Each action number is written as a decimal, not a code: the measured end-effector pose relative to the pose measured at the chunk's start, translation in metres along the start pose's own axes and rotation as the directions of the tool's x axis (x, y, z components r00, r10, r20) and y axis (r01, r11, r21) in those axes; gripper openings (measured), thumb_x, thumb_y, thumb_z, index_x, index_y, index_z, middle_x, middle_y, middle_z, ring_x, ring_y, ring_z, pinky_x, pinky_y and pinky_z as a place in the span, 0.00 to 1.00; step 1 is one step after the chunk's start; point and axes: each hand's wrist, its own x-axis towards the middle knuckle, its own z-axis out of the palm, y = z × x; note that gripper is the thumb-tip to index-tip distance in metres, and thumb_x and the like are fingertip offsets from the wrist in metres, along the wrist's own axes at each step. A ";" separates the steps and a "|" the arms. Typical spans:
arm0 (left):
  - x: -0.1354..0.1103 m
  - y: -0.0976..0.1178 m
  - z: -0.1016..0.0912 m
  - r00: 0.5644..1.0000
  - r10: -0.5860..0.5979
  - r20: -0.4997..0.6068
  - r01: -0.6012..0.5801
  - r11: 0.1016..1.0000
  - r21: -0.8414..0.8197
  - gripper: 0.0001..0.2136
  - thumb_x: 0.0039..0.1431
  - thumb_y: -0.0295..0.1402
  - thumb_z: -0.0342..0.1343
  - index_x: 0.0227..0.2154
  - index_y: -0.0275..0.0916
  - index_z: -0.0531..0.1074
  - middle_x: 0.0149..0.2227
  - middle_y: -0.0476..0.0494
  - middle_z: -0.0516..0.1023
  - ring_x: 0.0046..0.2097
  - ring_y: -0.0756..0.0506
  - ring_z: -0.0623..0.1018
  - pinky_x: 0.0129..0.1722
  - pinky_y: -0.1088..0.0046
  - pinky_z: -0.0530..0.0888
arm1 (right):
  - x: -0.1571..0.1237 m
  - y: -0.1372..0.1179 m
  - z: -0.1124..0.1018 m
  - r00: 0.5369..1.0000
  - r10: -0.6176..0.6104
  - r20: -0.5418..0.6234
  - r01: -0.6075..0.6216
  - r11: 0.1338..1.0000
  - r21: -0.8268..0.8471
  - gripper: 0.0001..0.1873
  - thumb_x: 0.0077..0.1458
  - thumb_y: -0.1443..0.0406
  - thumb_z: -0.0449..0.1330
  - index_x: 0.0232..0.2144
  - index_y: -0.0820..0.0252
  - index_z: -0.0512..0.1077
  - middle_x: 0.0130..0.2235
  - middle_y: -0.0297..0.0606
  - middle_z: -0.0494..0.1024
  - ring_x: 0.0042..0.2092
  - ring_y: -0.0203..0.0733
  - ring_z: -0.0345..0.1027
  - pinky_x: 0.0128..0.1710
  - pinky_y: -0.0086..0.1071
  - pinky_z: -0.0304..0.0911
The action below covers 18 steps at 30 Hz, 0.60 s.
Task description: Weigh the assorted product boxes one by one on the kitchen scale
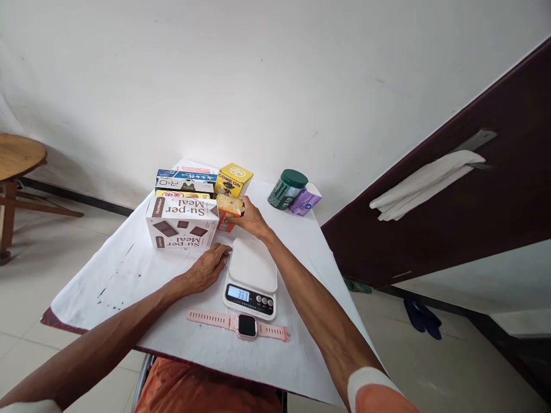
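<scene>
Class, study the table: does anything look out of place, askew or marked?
Yes. The white box by the left hand stands upside down, its print inverted. Dark smudges mark the tablecloth on the left. The scale shows a reading though its plate is bare.

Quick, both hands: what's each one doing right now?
Left hand: open, flat on the table, holding nothing.
Right hand: closed on an orange packet.

My white-clothed desk carries a white scale just right of my left hand, with a pink watch nearer me and a Su-per Meal box just beyond it. Past my right hand, closed on an orange packet, stand a green jar and a purple pack.
</scene>
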 end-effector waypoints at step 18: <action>0.001 0.002 -0.003 1.000 -0.012 -0.026 0.012 1.000 0.012 0.13 0.71 0.29 0.47 0.54 0.40 0.70 0.47 0.38 0.78 0.50 0.41 0.80 0.55 0.56 0.79 | -0.018 0.000 -0.003 0.995 0.096 0.036 -0.098 0.994 0.052 0.18 0.48 0.63 0.71 0.42 0.56 0.73 0.48 0.41 0.83 0.46 0.45 0.78 0.45 0.40 0.76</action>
